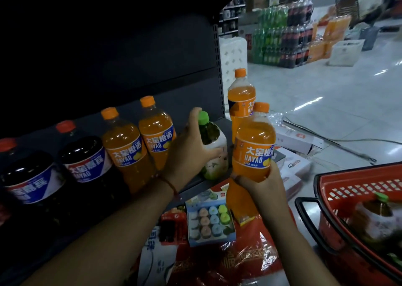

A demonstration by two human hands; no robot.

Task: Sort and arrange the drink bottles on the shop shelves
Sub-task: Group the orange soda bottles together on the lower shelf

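My left hand (191,148) grips a green-capped tea bottle (214,153) with a white label, standing at the right end of the dark shelf (195,182). My right hand (261,184) holds an orange soda bottle (253,148) upright by its lower body, in front of the shelf's right edge. Another orange soda bottle (241,98) stands just behind it at the shelf's end. Two more orange bottles (156,133) (123,146) stand left of my left hand. Further left are two dark cola bottles with red caps (84,155) (28,177).
A red shopping basket (359,190) at the right holds another green-capped tea bottle (376,216). Boxed goods, a tray of small coloured cups (210,218) and red packaging lie below the shelf. Stacked drink packs (282,35) stand far across the tiled floor.
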